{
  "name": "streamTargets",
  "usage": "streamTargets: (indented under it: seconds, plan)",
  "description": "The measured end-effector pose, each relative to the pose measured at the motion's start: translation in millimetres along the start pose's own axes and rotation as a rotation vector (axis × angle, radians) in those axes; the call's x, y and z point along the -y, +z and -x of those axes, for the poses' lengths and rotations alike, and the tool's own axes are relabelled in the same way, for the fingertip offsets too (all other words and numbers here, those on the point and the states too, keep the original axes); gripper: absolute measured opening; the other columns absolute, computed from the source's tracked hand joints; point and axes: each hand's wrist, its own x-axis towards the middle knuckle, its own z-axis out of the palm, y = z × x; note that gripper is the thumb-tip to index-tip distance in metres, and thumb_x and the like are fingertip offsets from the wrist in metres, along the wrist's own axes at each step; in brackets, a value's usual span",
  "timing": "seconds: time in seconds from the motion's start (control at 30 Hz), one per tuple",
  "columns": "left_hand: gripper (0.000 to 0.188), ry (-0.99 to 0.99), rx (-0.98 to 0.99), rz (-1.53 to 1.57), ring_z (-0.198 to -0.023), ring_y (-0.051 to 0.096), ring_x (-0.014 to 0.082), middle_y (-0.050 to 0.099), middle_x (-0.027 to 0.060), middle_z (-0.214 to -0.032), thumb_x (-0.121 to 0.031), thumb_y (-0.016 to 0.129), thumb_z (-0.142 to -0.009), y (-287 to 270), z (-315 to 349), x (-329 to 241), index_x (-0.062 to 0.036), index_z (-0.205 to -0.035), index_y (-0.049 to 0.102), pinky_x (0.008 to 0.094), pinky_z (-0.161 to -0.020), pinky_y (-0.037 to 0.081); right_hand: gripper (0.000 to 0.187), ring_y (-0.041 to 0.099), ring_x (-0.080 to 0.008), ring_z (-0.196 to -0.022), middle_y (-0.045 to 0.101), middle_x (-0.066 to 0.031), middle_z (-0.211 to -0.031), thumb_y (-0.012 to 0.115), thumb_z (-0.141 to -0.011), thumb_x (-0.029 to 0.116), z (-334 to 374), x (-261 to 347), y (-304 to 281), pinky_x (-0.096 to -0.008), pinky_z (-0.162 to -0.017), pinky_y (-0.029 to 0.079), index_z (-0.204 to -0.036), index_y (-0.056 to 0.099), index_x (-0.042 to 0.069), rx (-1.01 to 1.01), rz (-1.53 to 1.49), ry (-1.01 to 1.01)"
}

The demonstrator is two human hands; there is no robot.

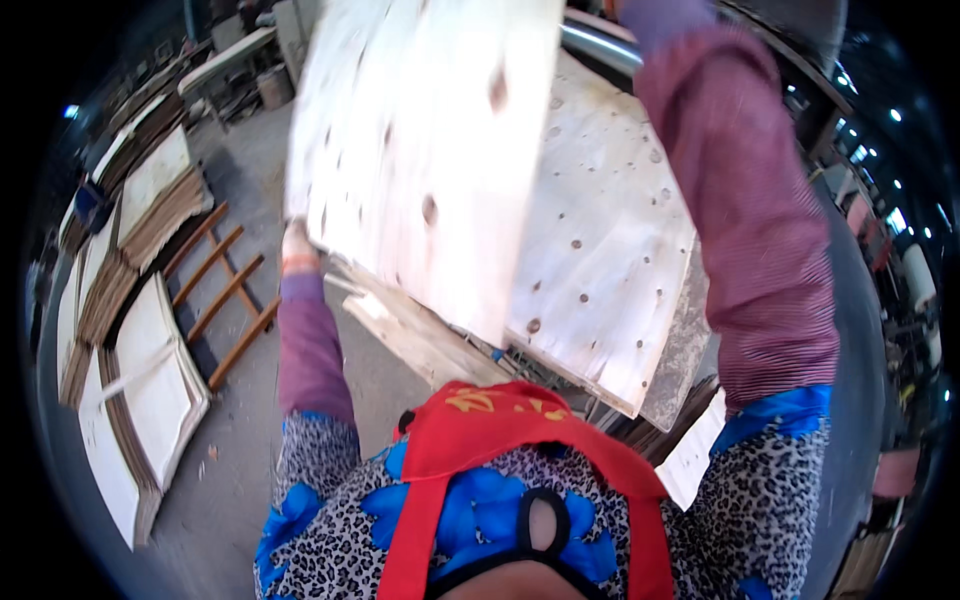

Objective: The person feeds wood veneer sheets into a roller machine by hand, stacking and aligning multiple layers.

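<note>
A pale wood veneer sheet (420,150) with dark knots is lifted and tilted in front of me, its edges smeared by motion. My left hand (298,243) is closed on its lower left corner. Under and to the right of it lies another knotted veneer sheet (600,230), flat on top of a stack. My right arm (745,200), in a mauve sleeve, stretches up past the right side of that sheet. The right hand lies beyond the top edge of the picture, so its fingers do not show.
Stacks of veneer sheets (165,390) stand on the floor at the left, beside a brown wooden frame (225,285). A metal roller or bar (600,45) runs behind the sheets. Broken veneer strips (420,335) lie below the lifted sheet. Machinery fills the far right.
</note>
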Motion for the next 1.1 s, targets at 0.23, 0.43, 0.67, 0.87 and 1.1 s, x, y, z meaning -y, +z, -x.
streamTargets:
  seconds: [0.23,0.43,0.67,0.87,1.1]
  plan:
    - [0.064,0.122,0.349,0.301,-0.120,0.040,0.0279,0.040,0.0118,-0.131,-0.047,0.045,-0.088,12,85,19,-0.0023,-0.133,0.031,0.0412,-0.100,0.034,0.050,0.051,-0.0227,-0.106,0.052,-0.0167,-0.118,0.058,-0.082,0.027,149,26,161,-0.0313,-0.090,0.040,-0.121,0.045,-0.002,-0.139,-1.485,0.765]
    - [0.061,-0.106,0.314,0.226,-0.112,0.047,0.0242,0.047,0.0080,-0.124,-0.039,0.059,-0.082,10,133,46,-0.0058,-0.129,0.037,0.0399,-0.095,0.039,0.043,0.056,-0.0175,-0.087,0.059,-0.0107,-0.101,0.059,-0.080,0.011,269,68,224,-0.0282,-0.077,0.047,-0.118,0.047,-0.002,-0.159,-2.091,1.213]
    - [0.053,-0.206,0.348,-0.041,-0.101,0.054,0.0194,0.054,0.0050,-0.114,-0.029,0.066,-0.079,18,136,102,-0.0065,-0.122,0.044,0.0367,-0.087,0.046,0.045,0.056,-0.0184,-0.086,0.058,-0.0105,-0.102,0.061,-0.074,0.007,403,117,291,-0.0291,-0.074,0.048,-0.115,0.048,-0.005,0.041,-1.937,1.602]
    - [0.048,-0.332,0.361,0.040,-0.100,0.054,0.0207,0.052,0.0081,-0.114,-0.022,0.063,-0.081,53,130,119,-0.0033,-0.122,0.043,0.0349,-0.083,0.048,0.045,0.058,-0.0215,-0.083,0.060,-0.0108,-0.097,0.064,-0.071,0.012,462,142,342,-0.0316,-0.070,0.047,-0.110,0.052,-0.006,0.311,-1.590,1.775]
    - [0.043,-0.161,0.383,0.041,-0.102,0.054,0.0207,0.053,0.0080,-0.114,-0.018,0.060,-0.082,142,126,70,-0.0026,-0.120,0.045,0.0346,-0.088,0.045,0.031,0.057,-0.0177,-0.071,0.062,-0.0083,-0.084,0.063,-0.073,0.016,441,123,343,-0.0304,-0.062,0.047,-0.097,0.059,-0.004,0.427,-1.693,1.720]
